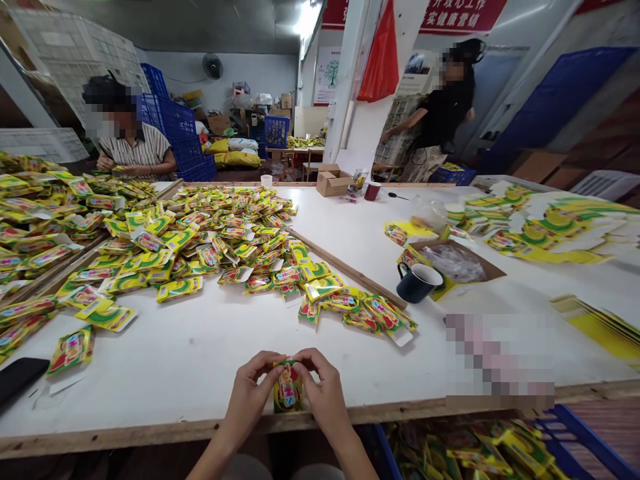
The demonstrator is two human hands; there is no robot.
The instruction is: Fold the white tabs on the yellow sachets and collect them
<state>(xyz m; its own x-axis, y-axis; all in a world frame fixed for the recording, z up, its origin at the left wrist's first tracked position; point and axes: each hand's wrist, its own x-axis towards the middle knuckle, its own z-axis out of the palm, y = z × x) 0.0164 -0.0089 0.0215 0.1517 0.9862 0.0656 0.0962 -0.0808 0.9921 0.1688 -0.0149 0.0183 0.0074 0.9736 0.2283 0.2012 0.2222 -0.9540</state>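
Both hands meet at a small yellow and green candy box (289,389) with colourful lettering, close to the table's front edge. My left hand (254,387) pinches its upper left side between thumb and fingers. On the upper right, my right hand (323,387) grips it the same way, thumb on the printed face. The box stands roughly upright, its top edge partly covered by my fingers. Beyond my hands lies a large heap of similar small boxes (180,290), several with white end flaps sticking out. One lone box (73,350) rests at the left.
A wooden strip (350,267) divides the white table (200,360). To the right are a dark mug (419,283), an open carton (493,272) with clear plastic and flat printed cardboard (555,223). A blue crate (575,433) sits below the edge. Two people (143,150) are beyond.
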